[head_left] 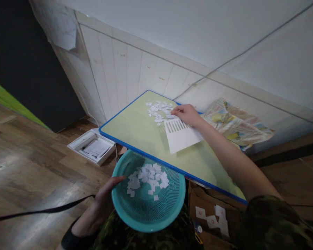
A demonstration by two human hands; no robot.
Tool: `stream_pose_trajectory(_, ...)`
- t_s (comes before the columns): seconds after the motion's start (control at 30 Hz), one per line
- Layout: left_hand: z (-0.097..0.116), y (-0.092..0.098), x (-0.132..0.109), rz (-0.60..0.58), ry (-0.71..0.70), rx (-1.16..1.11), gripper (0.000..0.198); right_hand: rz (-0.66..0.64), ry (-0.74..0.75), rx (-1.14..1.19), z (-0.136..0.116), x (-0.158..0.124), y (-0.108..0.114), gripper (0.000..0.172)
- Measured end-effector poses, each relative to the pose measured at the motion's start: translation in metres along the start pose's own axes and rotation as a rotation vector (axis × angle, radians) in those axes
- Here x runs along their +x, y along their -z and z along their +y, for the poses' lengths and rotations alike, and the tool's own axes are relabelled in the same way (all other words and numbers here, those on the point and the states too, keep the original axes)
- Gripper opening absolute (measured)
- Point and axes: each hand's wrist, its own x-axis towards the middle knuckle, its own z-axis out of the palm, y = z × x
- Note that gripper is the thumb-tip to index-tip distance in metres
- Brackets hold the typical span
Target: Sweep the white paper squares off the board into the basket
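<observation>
Although the left hand (104,193) clasps the basket (149,227), whether the right hand (187,114) pinches paper scraps (159,107) is unclear.

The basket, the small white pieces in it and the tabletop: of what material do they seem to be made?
Basket: probably plastic, slightly glossy; the even mesh and smooth rim suggest moulding.
White pieces: most likely paper or thin card, matt; they look thin, flat, straight-edged.
Tabletop: perhaps coated board, smooth and even; its core is hidden.
</observation>
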Motion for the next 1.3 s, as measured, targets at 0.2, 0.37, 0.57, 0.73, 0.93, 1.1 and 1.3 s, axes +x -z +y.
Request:
stream_pose_trajectory(0.2, 0.004, 0.000, -0.001, 0.047, -0.002, 0.021, 0.042, -0.400, 0.182, 0.074, -0.011, 0.023, -0.040, 0.033)
stream_pose_trajectory(0.37, 0.003, 0.007, 0.001, 0.037, -0.003, 0.015, 0.036, -0.412, 0.212, 0.000, -0.008, 0.032, -0.047, 0.027)
stream_pose_trajectory(0.57, 0.002, 0.007, 0.001, 0.009, -0.012, 0.020, 0.029, -0.430, 0.206, -0.044, -0.008, 0.031, -0.048, 0.015)
stream_pose_trajectory(0.73, 0.002, 0.005, 0.003, 0.024, -0.004, 0.014, 0.025, -0.398, 0.206, -0.034, -0.013, 0.022, -0.047, 0.016)
stream_pose_trajectory(0.93, 0.002, 0.003, 0.002, 0.022, 0.011, 0.026, 0.030, -0.447, 0.172, 0.054, -0.011, 0.008, -0.036, 0.022)
stream_pose_trajectory(1.1, 0.000, -0.001, 0.000, 0.015, -0.009, 0.020, 0.037, -0.469, 0.104, 0.178, -0.001, -0.004, -0.024, 0.016)
stream_pose_trajectory(1.3, -0.002, 0.001, 0.002, 0.008, -0.009, 0.034, 0.042, -0.442, -0.006, 0.259, 0.004, -0.014, -0.022, 0.017)
